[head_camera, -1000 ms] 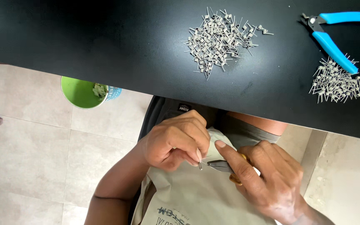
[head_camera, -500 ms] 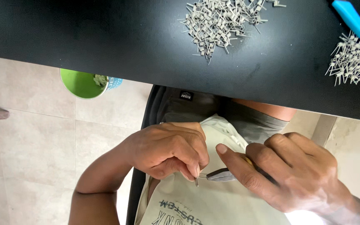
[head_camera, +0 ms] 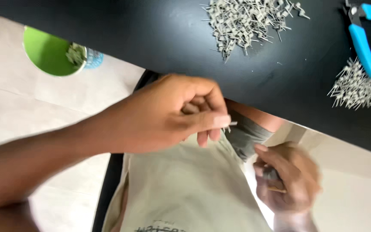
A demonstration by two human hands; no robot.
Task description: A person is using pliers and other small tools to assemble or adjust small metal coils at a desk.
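A: What is held in the left hand [head_camera: 168, 116]?

B: A small grey pin-like part [head_camera: 230, 124] is pinched between thumb and forefinger; only its tip is seen, poking out at the 3 o'clock side of the fist, just below the edge of the black bench [head_camera: 151, 38]. The grip is closed on it.

A: And the right hand [head_camera: 286, 180]?

B: It is lowered over the lap, at 5 o'clock from the left hand, and is blurred. The fingers are curled around something dark and thin, but what it is cannot be told.

A: How is such a part judged to handle?

B: It is judged very light, stiff and thin, so it is easily dropped or bent. It is best taken by the thicker body, not by the fine legs.

A: What lies on the bench?

B: A large heap of like parts [head_camera: 247, 21] is seen at 12 o'clock, a smaller heap [head_camera: 355, 88] at 2 o'clock, and blue-handled cutters [head_camera: 366, 43] just above and touching the smaller heap. A green cup [head_camera: 48, 53] is seen on the floor at 10 o'clock.
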